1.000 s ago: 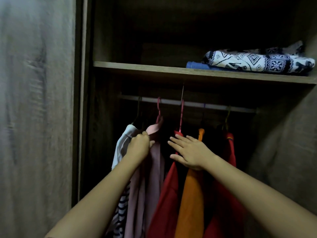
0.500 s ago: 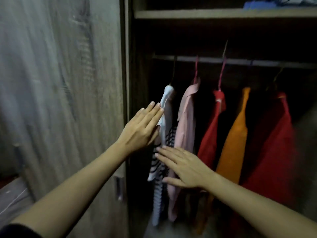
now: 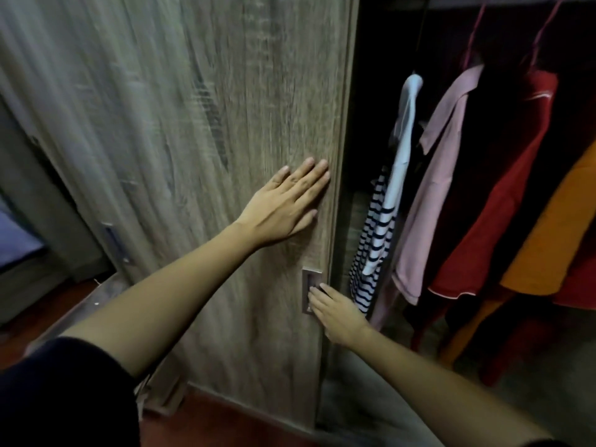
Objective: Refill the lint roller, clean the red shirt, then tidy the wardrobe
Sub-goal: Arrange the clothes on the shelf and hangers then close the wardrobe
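Now that both hands have left the clothes (image 3: 435,188), the left hand (image 3: 283,204) presses flat on the wardrobe door (image 3: 193,124). Below it the right hand (image 3: 335,312), fingers straight, touches the handle (image 3: 308,279). The red shirt (image 3: 503,204) hangs to their right, so closing seems next.

No text, label, brand or number can be read: the wardrobe door (image 3: 200,130) shows only wood grain, the striped top (image 3: 374,240) and red shirt (image 3: 503,188) bear no print, though dim blur may hide a small tag
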